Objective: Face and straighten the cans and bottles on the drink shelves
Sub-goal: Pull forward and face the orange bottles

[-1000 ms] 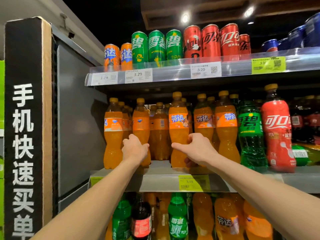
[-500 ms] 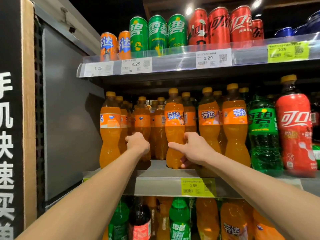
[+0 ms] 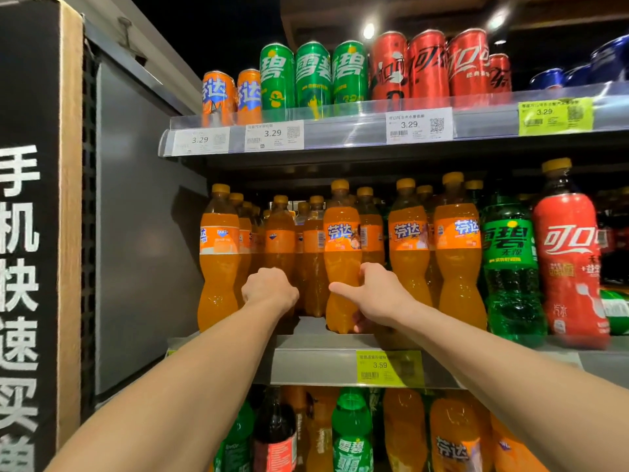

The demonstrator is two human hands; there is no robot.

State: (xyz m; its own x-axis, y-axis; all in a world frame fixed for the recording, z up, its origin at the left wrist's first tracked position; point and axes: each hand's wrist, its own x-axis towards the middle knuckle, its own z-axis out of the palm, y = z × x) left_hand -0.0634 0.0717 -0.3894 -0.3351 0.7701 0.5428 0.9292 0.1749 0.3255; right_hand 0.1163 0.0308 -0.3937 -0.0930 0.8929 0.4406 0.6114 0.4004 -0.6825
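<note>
— While both arms are stretched to the middle shelf (image 3: 306, 362), what is held?
— An orange bottle (image 3: 342, 264) is gripped by the right hand (image 3: 377, 294); its neighbour (image 3: 279, 240) is gripped by the left hand (image 3: 269, 289), fingers curled.

Cans (image 3: 313, 74) stand on the upper shelf (image 3: 340, 131); bottles (image 3: 457, 260) fill the middle shelf (image 3: 313, 364) at frame centre; more bottles (image 3: 350, 434) below.

left hand (image 3: 270, 287) hiding its bottle's lower half, rear bottles (image 3: 366, 219) half-hidden, blue cans (image 3: 609, 59) blurred
</note>
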